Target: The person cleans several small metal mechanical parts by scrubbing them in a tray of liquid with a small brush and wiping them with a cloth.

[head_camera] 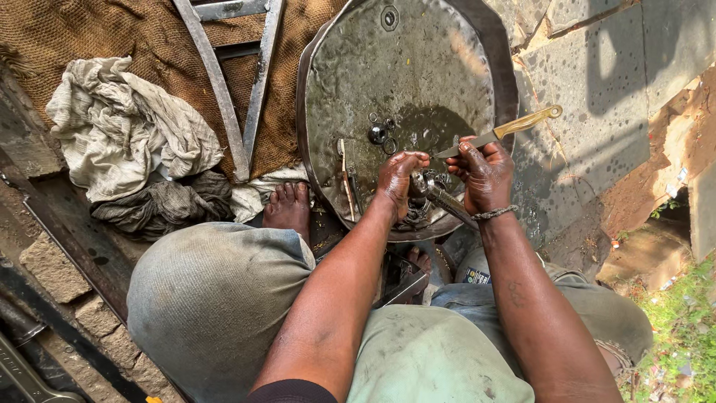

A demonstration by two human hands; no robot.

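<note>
My left hand (397,179) grips a greasy metal part (436,195) over the near rim of a wide metal pan (418,52). My right hand (485,173) holds a knife with a yellow handle (526,123), its blade pointing down toward the part. Dark oily liquid (429,130) pools in the pan's middle. Small washers and a nut (380,134) lie in it. A thin rod-like tool (344,175) rests in the pan left of my left hand.
A heap of dirty rags (127,127) lies at the left on brown sacking (119,30). A metal frame (231,82) crosses the sacking. My bare foot (289,209) rests by the pan. Stone paving (597,89) is at the right, grass (682,336) at the lower right.
</note>
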